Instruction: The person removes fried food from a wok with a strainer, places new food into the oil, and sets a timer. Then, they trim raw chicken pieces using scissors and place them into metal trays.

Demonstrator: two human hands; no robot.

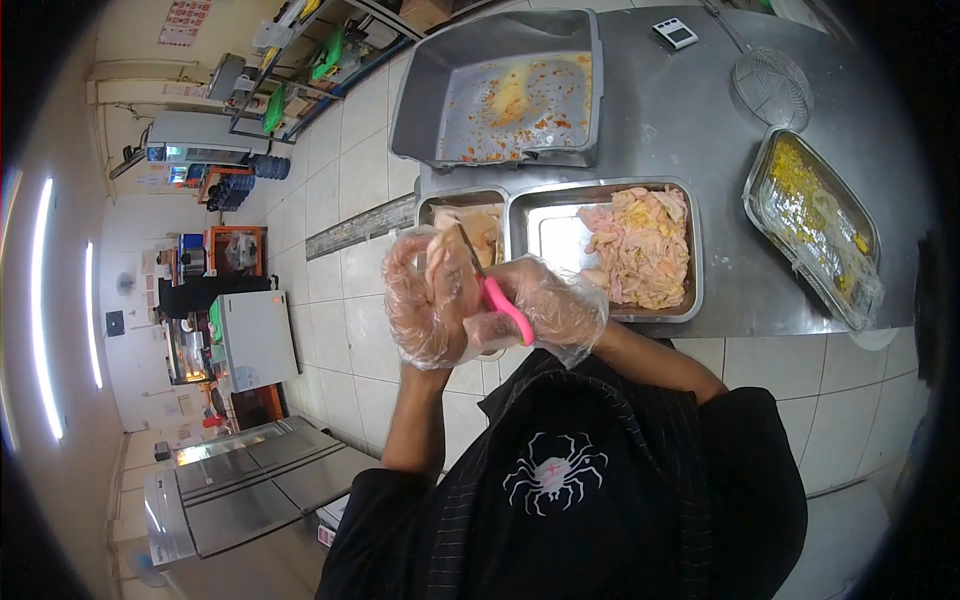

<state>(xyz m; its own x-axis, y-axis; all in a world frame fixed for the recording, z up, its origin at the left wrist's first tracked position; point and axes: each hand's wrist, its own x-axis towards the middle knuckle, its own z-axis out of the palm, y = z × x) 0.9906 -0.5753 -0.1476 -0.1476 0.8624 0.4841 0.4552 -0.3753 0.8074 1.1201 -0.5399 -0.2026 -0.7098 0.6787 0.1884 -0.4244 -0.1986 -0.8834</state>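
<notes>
Both hands wear clear plastic gloves. My left hand (pixel 425 305) is closed on a pale piece of meat (pixel 446 256), held up over the table's front edge. Pink-handled scissors (pixel 508 308) are in my right hand (pixel 550 302), their blade pointing up beside the piece. Behind my hands, a smaller metal tray (pixel 470 196) holds more pale meat, partly hidden by my left hand. Right of it, a larger metal tray (pixel 600 187) carries a heap of pale, yellowish cut pieces (pixel 643 248) on its right side.
A grey plastic tub (pixel 597 90) with orange bits and liquid stands at the back left. A plastic-wrapped tray (pixel 768 225) of yellow food lies at the right on the metal table (pixel 665 120). Behind are a wire strainer (pixel 772 88) and a small white device (pixel 675 33).
</notes>
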